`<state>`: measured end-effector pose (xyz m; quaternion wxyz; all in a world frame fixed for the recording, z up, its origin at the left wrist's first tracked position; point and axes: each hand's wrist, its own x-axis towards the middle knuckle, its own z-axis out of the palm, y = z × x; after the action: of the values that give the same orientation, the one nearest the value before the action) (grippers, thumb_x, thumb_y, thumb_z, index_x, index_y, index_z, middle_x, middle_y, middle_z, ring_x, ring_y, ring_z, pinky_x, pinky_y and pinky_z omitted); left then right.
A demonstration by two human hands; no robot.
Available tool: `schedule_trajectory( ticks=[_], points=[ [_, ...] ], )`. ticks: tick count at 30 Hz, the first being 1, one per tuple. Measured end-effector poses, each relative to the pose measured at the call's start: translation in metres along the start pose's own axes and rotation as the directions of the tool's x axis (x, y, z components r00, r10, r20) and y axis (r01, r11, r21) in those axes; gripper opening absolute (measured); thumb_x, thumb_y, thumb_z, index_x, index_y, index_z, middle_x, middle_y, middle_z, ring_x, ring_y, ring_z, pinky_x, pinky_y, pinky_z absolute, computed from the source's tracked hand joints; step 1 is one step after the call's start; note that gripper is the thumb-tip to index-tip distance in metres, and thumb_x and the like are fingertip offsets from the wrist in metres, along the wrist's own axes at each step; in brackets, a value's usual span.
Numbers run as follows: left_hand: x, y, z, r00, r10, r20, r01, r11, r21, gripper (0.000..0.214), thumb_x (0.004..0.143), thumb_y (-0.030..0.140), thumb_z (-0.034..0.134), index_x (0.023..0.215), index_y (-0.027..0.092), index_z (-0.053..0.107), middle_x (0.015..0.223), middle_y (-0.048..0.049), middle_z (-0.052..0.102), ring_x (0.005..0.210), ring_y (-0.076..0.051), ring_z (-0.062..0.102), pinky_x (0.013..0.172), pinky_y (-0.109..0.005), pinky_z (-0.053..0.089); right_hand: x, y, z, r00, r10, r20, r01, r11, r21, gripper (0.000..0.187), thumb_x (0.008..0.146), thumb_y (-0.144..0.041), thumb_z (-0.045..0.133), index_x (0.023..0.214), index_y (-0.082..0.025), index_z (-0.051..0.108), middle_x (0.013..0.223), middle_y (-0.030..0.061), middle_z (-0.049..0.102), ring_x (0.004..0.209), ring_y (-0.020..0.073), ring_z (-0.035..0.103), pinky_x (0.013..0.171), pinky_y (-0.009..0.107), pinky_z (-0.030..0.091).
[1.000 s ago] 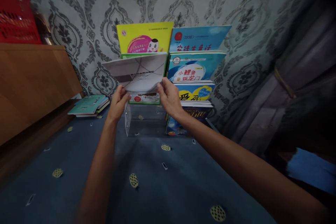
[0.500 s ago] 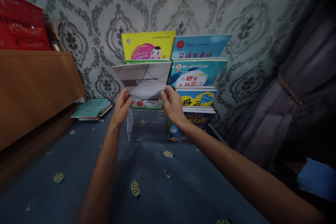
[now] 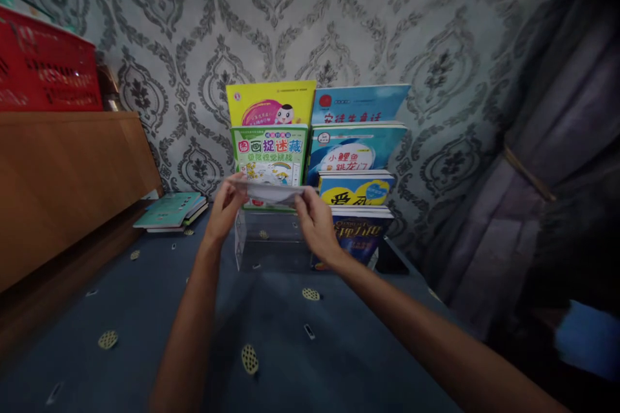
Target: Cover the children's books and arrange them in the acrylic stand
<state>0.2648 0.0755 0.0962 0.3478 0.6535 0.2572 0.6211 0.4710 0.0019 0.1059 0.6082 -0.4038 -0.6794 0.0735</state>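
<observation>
We have our left hand [image 3: 225, 210] and right hand [image 3: 317, 222] pinched firmly on opposite ends of a white booklet [image 3: 276, 193], tipped nearly edge-on. From it, a green picture book [image 3: 271, 147] stands at twelve o'clock, a clear rack [image 3: 274, 253] at six, a navy paperback [image 3: 363, 235] at four.

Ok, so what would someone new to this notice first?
Probably the yellow book, standing at the back left of the clear rack. Next, the thin white book, held nearly edge-on by the left hand and right hand. Then the red basket on the wooden cabinet at far left.
</observation>
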Motion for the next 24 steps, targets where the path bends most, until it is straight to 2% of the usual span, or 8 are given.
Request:
schedule_trajectory(
  ticks=[3,9,17,24],
  points=[
    [-0.001,0.002,0.001,0.999,-0.009,-0.037,0.011,0.999,0.045,0.057,0.086,0.067,0.066,0.121,0.022,0.061,0.108,-0.0064,0.07,0.112,-0.024,0.066,0.091,-0.035,0.058,0.005,0.006,0.001,1.0,0.004,-0.013,-0.004,1.0,0.001,0.023,0.099,-0.04,0.043,0.081,-0.026,0.044,0.073,-0.0004,0.05,0.072,0.0186,0.05,0.066,0.031,0.042],
    [0.0,0.006,0.002,0.999,0.043,-0.028,-0.043,0.999,0.015,0.063,0.083,0.07,0.067,0.123,0.022,0.062,0.121,-0.0109,0.071,0.124,-0.029,0.063,0.106,-0.043,0.051,0.002,0.015,0.006,1.0,0.025,0.018,-0.025,0.999,-0.025,0.025,0.098,-0.033,0.045,0.076,-0.027,0.036,0.069,-0.0022,0.041,0.065,0.0167,0.044,0.063,0.031,0.038],
    [0.002,0.001,-0.002,0.998,0.018,-0.057,-0.014,0.998,0.064,0.052,0.086,0.065,0.067,0.116,0.022,0.064,0.114,-0.0074,0.071,0.111,-0.024,0.067,0.098,-0.039,0.054,-0.004,0.034,0.013,0.989,0.129,0.067,-0.119,0.985,-0.128,0.02,0.095,-0.031,0.048,0.076,-0.027,0.04,0.067,-0.0018,0.047,0.062,0.0178,0.049,0.061,0.031,0.036],
    [0.003,0.001,-0.002,0.998,0.055,-0.038,-0.054,0.998,0.029,0.045,0.089,0.059,0.066,0.118,0.024,0.065,0.124,-0.0077,0.07,0.12,-0.025,0.063,0.107,-0.038,0.049,-0.008,0.045,0.019,0.979,0.189,0.08,-0.176,0.974,-0.141,0.017,0.095,-0.035,0.05,0.08,-0.026,0.049,0.069,-0.0006,0.053,0.066,0.02,0.055,0.064,0.031,0.045]
  ],
)
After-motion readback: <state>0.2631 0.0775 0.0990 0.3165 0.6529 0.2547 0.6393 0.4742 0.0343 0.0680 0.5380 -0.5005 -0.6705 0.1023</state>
